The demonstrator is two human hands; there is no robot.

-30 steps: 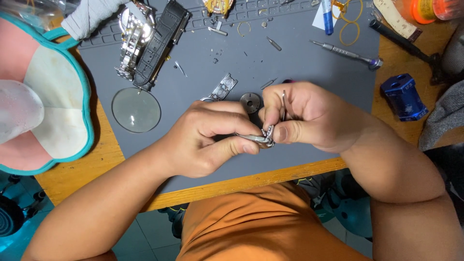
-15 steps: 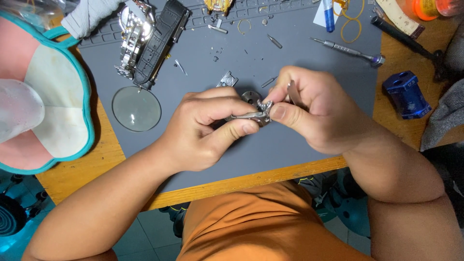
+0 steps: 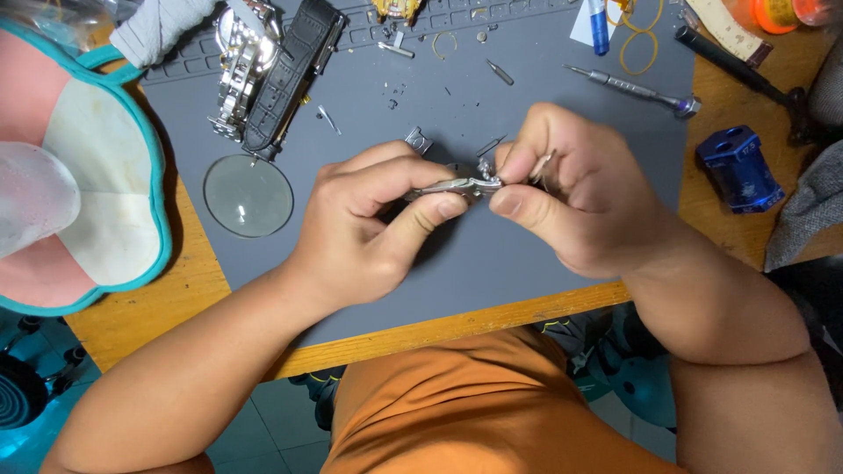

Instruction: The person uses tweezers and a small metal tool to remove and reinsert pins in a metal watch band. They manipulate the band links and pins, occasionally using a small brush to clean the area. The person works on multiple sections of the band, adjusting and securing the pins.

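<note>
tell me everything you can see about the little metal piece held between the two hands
The small metal piece is silvery and shiny, slim and elongated, lying roughly level just above the grey mat. It looks like a segment of a watch bracelet, though most of it is hidden. The left hand pinches its left end between thumb and forefinger; the right hand grips its right end, also holding a thin metal tool.

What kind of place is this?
Probably a watch-repair bench. Both hands hold a small metal link piece over a grey mat, with watches, a lens and a screwdriver nearby.
</note>
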